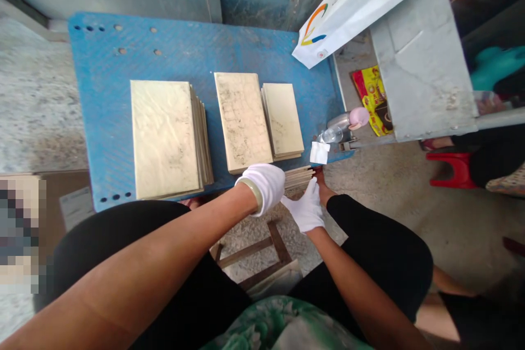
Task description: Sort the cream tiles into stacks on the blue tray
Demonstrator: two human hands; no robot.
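In the head view, a stack of thin pale boards point(298, 177) is seen edge-on between my hands at the front edge of the blue table point(180, 44). My left hand point(266, 185), in a white glove, closes on the left end of the stack; its fingertips are hidden. My right hand point(305, 208), gloved too, grips the near right side, with the thumb stretched toward the left. Just beyond lie a thick stack of tan boards point(244, 120) and a smaller pale stack point(283, 120). Farther left sits a tall stack of larger cream boards point(164, 136).
A white paper bag point(348, 8) leans at the back right. Near the right edge are a pink-lidded bottle point(357, 117), a clear bottle point(331, 135) and a white paper piece point(319, 153). A yellow-red packet point(374, 98) lies beyond. Below is a wooden frame point(250, 254); a red stool point(451, 169) stands right.
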